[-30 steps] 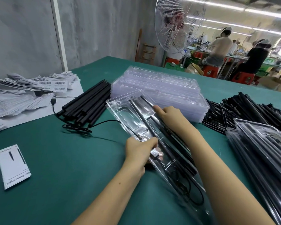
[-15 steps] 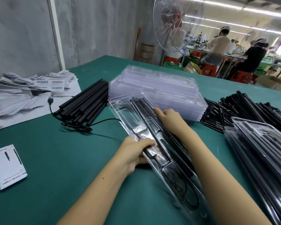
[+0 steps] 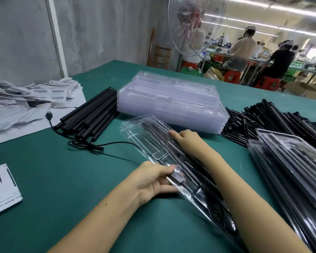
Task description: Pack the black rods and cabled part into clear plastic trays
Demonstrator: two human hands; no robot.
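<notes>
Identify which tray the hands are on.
The single tray lying diagonally in front of the empty stack. The left hand grips its near edge and the right hand holds it farther up. The stack and the packed pile at right are untouched.

Left grip (image 3: 151,181) has slid its fingers under the clear tray (image 3: 135,130)

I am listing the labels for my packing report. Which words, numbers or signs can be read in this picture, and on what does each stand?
Nothing can be quoted with certainty.
Paper labels: barcodes, any print too small to read.
White card: one sideways printed line, too blurred to read.
Clear tray, black rods: no text seen.
</notes>
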